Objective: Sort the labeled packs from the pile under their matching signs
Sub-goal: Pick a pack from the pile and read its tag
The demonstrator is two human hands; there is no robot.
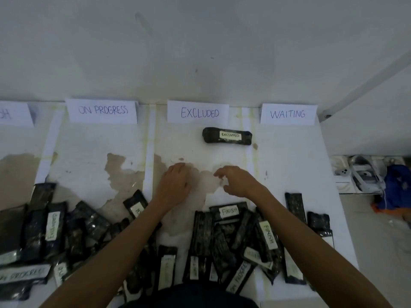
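Observation:
Paper signs stand along the wall: ON PROGRESS [102, 110], EXCLUDED [198, 112], WAITING [288, 114]. One black pack labelled EXCLUDED [227, 135] lies flat just under the EXCLUDED sign. A pile of black labelled packs [233, 243] spreads across the near edge; labels FINISH [229, 211] and ON PROGRESS [239, 277] are readable. My left hand [175, 185] hovers palm down over the EXCLUDED lane, fingers relaxed, holding nothing. My right hand [238, 180] hangs beside it with loosely curled fingers, also empty. Both hands are between the placed pack and the pile.
A fourth sign [13, 114] is cut off at the left edge. White paper strips [149, 152] divide the lanes on the stained white surface. More packs [44, 230] lie at the near left. Shoes and a blue bag [395, 187] sit beyond the right edge.

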